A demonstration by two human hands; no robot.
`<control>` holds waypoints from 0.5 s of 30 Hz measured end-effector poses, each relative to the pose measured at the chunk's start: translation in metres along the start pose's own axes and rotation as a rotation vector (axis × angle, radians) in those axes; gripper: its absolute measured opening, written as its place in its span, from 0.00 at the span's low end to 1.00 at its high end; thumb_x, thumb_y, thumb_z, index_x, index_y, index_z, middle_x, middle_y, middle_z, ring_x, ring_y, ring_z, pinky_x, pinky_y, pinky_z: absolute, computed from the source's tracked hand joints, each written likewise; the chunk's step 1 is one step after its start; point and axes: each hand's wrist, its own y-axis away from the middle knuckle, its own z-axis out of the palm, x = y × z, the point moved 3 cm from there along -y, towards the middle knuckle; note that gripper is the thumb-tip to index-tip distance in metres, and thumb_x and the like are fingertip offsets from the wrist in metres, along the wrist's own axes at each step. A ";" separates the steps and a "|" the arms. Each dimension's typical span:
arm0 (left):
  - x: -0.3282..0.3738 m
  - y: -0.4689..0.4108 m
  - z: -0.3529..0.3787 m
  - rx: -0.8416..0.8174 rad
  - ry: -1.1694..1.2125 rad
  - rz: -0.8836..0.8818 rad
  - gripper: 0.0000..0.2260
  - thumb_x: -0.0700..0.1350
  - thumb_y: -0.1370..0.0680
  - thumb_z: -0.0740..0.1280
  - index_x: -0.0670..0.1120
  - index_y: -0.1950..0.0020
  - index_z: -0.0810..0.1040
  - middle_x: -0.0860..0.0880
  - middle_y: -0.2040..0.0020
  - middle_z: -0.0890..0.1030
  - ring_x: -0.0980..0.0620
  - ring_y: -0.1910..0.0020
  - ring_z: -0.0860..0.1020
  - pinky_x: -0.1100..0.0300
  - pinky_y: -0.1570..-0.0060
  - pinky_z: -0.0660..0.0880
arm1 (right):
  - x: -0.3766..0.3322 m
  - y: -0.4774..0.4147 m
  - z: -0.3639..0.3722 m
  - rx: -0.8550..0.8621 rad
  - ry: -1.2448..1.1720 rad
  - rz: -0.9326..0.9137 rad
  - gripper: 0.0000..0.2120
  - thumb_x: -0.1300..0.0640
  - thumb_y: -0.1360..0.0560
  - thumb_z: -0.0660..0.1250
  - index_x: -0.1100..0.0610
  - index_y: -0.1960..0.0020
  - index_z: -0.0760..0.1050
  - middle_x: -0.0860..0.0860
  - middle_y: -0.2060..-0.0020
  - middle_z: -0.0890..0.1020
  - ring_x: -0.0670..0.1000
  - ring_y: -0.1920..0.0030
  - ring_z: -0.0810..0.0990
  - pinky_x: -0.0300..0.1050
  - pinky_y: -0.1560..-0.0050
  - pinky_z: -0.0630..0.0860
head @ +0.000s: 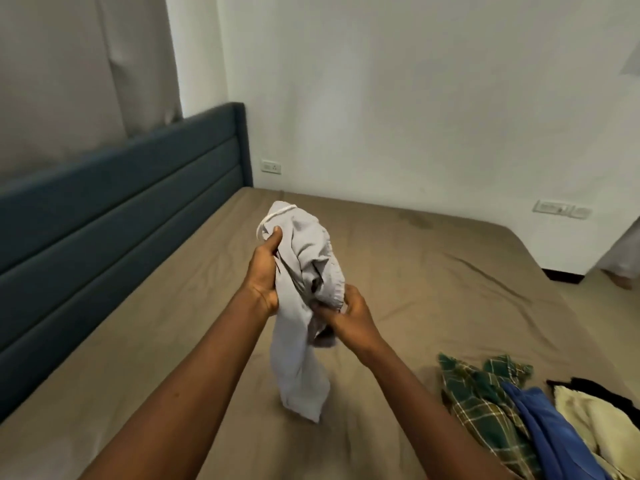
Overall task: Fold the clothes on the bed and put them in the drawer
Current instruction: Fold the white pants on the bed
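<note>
A crumpled light grey garment (304, 258) with a white drawstring hangs above the bed (156, 341), its lower end trailing down onto the brown sheet. My left hand (265, 271) grips its left side, thumb up near the drawstring. My right hand (349, 315) pinches the bunched fabric lower on the right. A pile of other clothes lies at the bed's lower right: a green plaid piece (481, 403), a blue one (550, 431), a cream one (595, 420) and a black one (595, 386). No drawer is in view.
A dark blue padded headboard (121, 209) runs along the bed's left side. White walls stand behind, with sockets (271, 166) and a switch plate (561, 208). Another person's foot and pale clothing (623, 268) show at the right edge.
</note>
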 end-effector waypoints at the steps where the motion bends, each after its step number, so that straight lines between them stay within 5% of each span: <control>1: 0.009 0.006 -0.009 -0.013 -0.036 0.001 0.26 0.61 0.17 0.60 0.40 0.34 0.81 0.36 0.39 0.83 0.37 0.46 0.84 0.44 0.42 0.79 | -0.004 -0.003 0.006 0.091 0.000 0.040 0.14 0.63 0.27 0.74 0.48 0.47 0.78 0.45 0.50 0.84 0.47 0.48 0.84 0.36 0.54 0.79; 4: 0.035 0.017 -0.041 -0.021 -0.245 0.011 0.23 0.57 0.19 0.65 0.41 0.34 0.81 0.38 0.41 0.84 0.37 0.41 0.82 0.43 0.36 0.77 | -0.022 -0.016 0.001 0.131 -0.004 -0.007 0.13 0.66 0.26 0.65 0.55 0.46 0.81 0.50 0.53 0.87 0.45 0.56 0.84 0.39 0.59 0.81; 8: 0.067 0.021 -0.085 0.118 -0.845 0.188 0.19 0.51 0.26 0.72 0.45 0.38 0.82 0.42 0.48 0.86 0.40 0.47 0.84 0.45 0.41 0.78 | -0.076 -0.036 -0.021 0.083 0.100 -0.213 0.13 0.66 0.27 0.69 0.57 0.46 0.86 0.50 0.50 0.88 0.48 0.49 0.84 0.55 0.44 0.81; 12: 0.074 0.024 -0.085 0.063 -1.116 0.305 0.29 0.54 0.30 0.74 0.50 0.31 0.73 0.45 0.33 0.79 0.45 0.38 0.79 0.45 0.36 0.76 | -0.138 -0.051 -0.024 -0.164 0.510 -0.295 0.16 0.58 0.31 0.67 0.52 0.46 0.85 0.45 0.51 0.88 0.49 0.46 0.85 0.54 0.44 0.81; 15: 0.080 0.029 -0.047 -0.114 -1.038 0.487 0.40 0.56 0.34 0.72 0.57 0.23 0.64 0.49 0.22 0.67 0.50 0.24 0.67 0.49 0.31 0.72 | -0.181 -0.052 -0.015 -0.401 0.772 -0.294 0.14 0.59 0.28 0.68 0.51 0.45 0.85 0.45 0.53 0.87 0.46 0.50 0.85 0.51 0.47 0.81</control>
